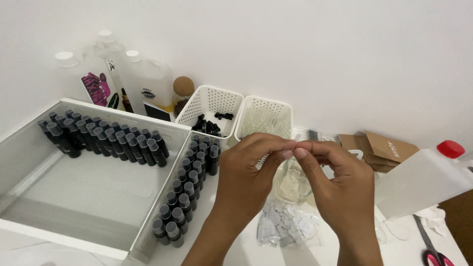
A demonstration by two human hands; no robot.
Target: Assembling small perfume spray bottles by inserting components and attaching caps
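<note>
Sticker strip (pixel 297 138): small, thin, pale, pinched between fingertips of left hand (pixel 246 175) and right hand (pixel 340 187), held above bench (pixel 246 251) in front of white baskets (pixel 212 106). Both hands closed in fine pinch. Likely featherlight, floppy, creases easily; grip by edges only. Bagged loose labels (pixel 288 226) below.

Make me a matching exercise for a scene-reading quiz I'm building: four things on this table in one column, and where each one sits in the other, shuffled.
Things:
1. scissors
2. brown paper bags
3. large white tray
4. bag of small grey pieces

Places:
A. on the left, with rows of dark bottles along its far side
B. bottom right corner, pink handles
C. just below the two hands
D. far right, against the wall

Pairs: 1-B, 2-D, 3-A, 4-C
</note>
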